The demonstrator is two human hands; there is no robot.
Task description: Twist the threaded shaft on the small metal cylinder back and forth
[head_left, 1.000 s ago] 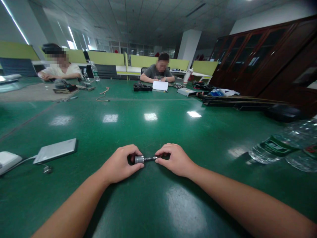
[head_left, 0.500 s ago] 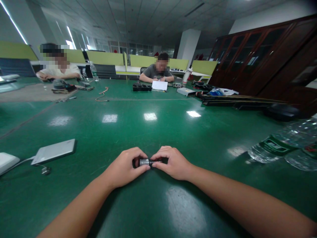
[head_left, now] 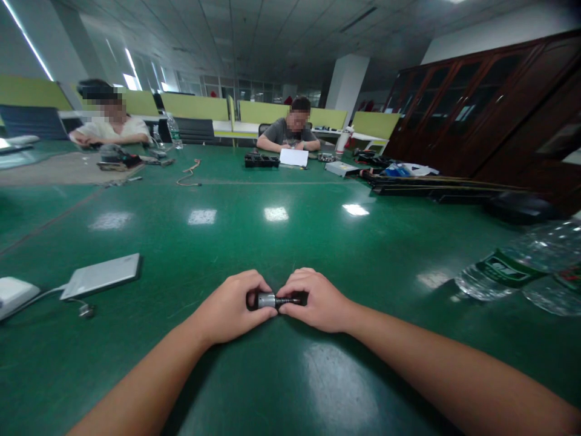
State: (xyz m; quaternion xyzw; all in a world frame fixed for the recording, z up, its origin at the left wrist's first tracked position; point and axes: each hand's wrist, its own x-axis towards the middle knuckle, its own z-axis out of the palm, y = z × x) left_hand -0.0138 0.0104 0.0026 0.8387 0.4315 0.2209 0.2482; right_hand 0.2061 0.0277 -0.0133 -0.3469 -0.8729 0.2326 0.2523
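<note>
Low over the green table, at the near middle, is a small metal cylinder with a thin, dark, ridged shaft extending to its right. My left hand pinches the cylinder between thumb and fingers. Around the shaft, my right hand has its thumb and fingertips closed near the end next to the cylinder. The fingertips of both hands almost meet. The fingers partly hide the piece, and whether it rests on the table I cannot tell.
A silver power bank with a cable lies left, beside a white device. Plastic bottles lie right. Across the table sit two people, near a black tray and white paper. Dark rails lie far right.
More of the ridged shaft shows between my right fingers and thumb. My hands have barely moved, and the view has shifted very slightly.
</note>
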